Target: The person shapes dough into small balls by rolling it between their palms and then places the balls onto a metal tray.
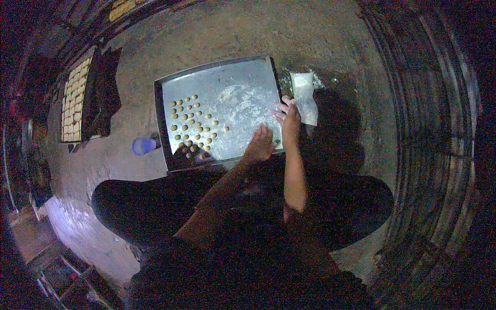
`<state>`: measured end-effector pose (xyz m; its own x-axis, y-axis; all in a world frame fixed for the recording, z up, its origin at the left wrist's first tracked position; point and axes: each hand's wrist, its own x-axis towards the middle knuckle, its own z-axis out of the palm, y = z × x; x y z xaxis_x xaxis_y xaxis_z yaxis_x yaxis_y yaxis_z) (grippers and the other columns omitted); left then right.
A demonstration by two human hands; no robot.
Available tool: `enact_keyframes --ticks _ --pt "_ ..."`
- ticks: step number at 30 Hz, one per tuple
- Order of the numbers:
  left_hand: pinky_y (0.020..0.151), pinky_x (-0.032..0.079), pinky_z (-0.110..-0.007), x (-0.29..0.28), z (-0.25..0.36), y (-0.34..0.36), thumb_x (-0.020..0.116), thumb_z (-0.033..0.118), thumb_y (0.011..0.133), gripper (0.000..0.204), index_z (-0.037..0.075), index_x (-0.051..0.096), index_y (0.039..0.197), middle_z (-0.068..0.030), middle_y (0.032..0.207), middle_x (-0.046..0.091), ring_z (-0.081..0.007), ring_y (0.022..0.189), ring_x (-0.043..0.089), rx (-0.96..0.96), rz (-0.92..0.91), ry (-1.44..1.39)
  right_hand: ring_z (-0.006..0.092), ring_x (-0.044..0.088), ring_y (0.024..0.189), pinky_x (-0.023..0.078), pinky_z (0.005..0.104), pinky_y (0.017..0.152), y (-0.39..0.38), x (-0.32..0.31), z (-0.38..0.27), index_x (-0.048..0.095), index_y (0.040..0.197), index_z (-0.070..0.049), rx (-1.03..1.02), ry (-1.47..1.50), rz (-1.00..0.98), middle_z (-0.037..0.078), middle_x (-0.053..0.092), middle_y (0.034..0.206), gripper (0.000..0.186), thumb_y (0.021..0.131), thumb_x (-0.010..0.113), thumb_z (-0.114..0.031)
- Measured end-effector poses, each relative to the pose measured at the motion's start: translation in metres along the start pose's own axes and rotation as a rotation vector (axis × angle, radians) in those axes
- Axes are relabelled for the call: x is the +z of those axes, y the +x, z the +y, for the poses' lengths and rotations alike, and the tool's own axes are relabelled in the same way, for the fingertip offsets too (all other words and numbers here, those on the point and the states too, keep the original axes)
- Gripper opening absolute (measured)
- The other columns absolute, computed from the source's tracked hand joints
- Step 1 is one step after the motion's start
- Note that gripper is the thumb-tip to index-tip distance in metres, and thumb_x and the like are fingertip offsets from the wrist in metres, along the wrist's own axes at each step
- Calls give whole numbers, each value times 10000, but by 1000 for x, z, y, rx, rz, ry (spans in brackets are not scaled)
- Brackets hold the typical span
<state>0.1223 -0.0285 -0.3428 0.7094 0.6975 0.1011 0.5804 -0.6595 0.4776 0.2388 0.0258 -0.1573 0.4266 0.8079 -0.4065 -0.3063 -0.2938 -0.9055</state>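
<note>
A shallow rectangular metal tray (199, 82) lies in front of my crossed legs, its right half dusted with white flour (240, 103). Many small round dough balls (191, 122) are spread over the tray's left half. My left hand (260, 143) is over the tray's near right part, palm down with fingers stretched out. Above the tray's right edge, my right hand (289, 118) has its fingers spread toward the left, their tips whitened with flour. Nothing shows in either hand. Just beyond the right hand stands or lies a clear plastic bag of white flour (304, 88); which, I cannot tell.
Left of the tray is a translucent purplish cup (143, 146) on the bare floor (310, 31). Farther left, a dark-edged tray holds rows of pale pieces (76, 101). Dark slatted material (429, 129) lines the right side. Spilled flour (319, 80) marks the floor by the bag.
</note>
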Motion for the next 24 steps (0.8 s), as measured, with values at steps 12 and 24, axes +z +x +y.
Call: enact_keyframes --ticks 12,24 --pt "1163 232 -617 -60 24 -4 532 389 951 657 -3 394 1459 -268 1562 310 -474 1463 253 -59 -42 242 301 669 1029 510 384 926 7 -32 16 468 1419 -39 16 64 52 201 642 1269 593 1058 288 -473" --pt "1177 212 -612 -40 30 0 637 255 898 460 153 599 1345 -182 1639 159 -454 1499 145 -83 -132 19 301 683 1008 529 389 910 10 -41 29 497 1397 -46 29 49 53 200 656 1237 613 1039 398 -533"
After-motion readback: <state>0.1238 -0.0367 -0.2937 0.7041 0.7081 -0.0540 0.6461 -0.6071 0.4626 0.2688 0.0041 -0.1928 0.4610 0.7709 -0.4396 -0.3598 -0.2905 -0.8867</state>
